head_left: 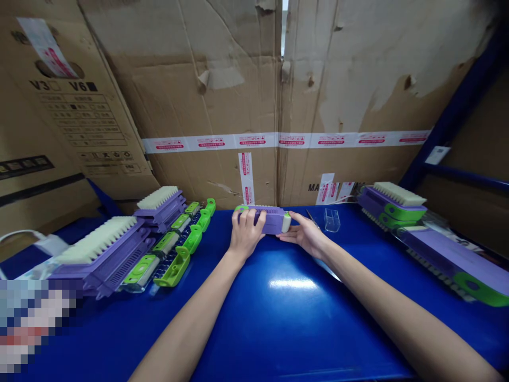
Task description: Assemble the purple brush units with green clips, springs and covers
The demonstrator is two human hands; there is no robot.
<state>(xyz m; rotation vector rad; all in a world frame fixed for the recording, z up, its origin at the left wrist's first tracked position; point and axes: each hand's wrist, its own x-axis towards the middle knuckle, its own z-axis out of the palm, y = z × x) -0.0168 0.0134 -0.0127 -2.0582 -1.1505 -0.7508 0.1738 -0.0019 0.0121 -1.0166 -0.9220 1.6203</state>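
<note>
A purple brush-like unit with green and pale end pieces is held at the middle back of the blue table. My left hand wraps over its left part, fingers bent across the front face. At the other end my right hand has its thumb by the green and white end piece and its fingers beneath. Both hands are closed on this one unit. Its underside is hidden. A small clear plastic box sits just right of my right hand, with a thin dark tool beside it.
Purple housings with white bristle blocks stand at left, beside green end caps and several green-topped metal parts. More purple units are stacked at right. Cardboard walls the back; a blue frame post rises at right.
</note>
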